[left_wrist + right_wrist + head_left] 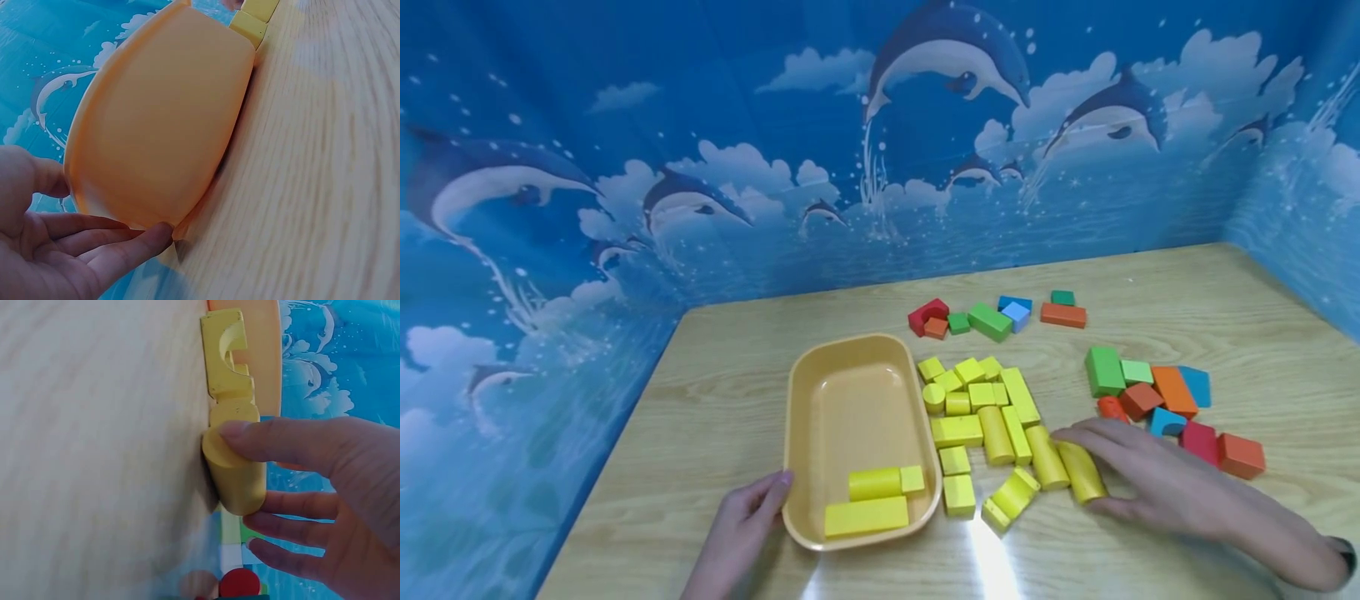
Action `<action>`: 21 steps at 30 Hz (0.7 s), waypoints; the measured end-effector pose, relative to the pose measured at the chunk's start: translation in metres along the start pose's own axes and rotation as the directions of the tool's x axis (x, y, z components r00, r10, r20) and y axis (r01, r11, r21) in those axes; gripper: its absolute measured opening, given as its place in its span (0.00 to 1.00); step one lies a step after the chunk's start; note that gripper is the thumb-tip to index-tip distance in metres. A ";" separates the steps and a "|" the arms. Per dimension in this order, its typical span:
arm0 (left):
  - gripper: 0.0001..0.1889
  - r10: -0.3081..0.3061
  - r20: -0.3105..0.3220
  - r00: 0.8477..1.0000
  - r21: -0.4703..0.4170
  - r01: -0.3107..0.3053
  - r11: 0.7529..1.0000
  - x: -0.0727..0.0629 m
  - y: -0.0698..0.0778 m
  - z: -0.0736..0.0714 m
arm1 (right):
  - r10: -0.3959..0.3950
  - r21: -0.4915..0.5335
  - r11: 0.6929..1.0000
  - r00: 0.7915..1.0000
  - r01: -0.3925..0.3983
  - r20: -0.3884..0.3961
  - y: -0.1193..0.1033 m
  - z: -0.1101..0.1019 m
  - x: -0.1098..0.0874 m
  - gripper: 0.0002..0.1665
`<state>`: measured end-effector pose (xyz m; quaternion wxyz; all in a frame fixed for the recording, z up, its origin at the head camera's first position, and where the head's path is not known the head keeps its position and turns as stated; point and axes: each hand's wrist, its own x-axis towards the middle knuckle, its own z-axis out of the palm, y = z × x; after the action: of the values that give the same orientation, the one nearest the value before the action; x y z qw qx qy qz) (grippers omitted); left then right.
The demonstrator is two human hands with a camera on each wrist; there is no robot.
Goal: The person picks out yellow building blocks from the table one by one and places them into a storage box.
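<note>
My left hand (747,527) grips the near-left side of a tan plastic tray (797,400), the thumb at its rim and the fingers against its outer wall in the left wrist view. Inside the tray lie a yellow cylinder (874,484), a small yellow block (912,480) and a long yellow block (867,517). My right hand (1157,475) holds a yellow cylinder block (240,484) lengthwise between thumb and fingers. Another yellow cylinder (1048,458) sits just left of it. Beside that, a yellow arch block (1015,493) lies close to the tray.
Several yellow blocks (958,431) cluster along the tray's right side. Red, green, blue and orange blocks lie behind them, including a green block (990,322), and to the right, including an orange block (1175,392). A dolphin-print curtain (820,167) borders the wooden table (715,400).
</note>
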<state>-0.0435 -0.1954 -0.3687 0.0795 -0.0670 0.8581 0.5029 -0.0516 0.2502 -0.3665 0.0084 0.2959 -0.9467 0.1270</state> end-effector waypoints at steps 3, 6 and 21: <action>0.23 0.002 0.000 1.000 -0.007 -0.002 1.000 -0.001 0.000 0.000 | 0.005 0.003 1.000 1.000 -0.005 0.024 0.000 -0.004 0.003 0.41; 0.23 -0.003 0.002 1.000 -0.009 0.003 1.000 -0.001 -0.001 0.000 | -0.006 0.000 1.000 1.000 0.006 0.021 0.000 -0.010 0.006 0.42; 0.24 -0.020 0.002 1.000 0.011 0.020 1.000 0.000 0.001 0.000 | -0.143 0.209 0.968 0.990 0.142 -0.008 -0.062 -0.028 0.093 0.40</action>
<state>-0.0436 -0.1946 -0.3683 0.0859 -0.0747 0.8601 0.4973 -0.0950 0.1564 -0.3164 -0.0171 0.3629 -0.9044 0.2237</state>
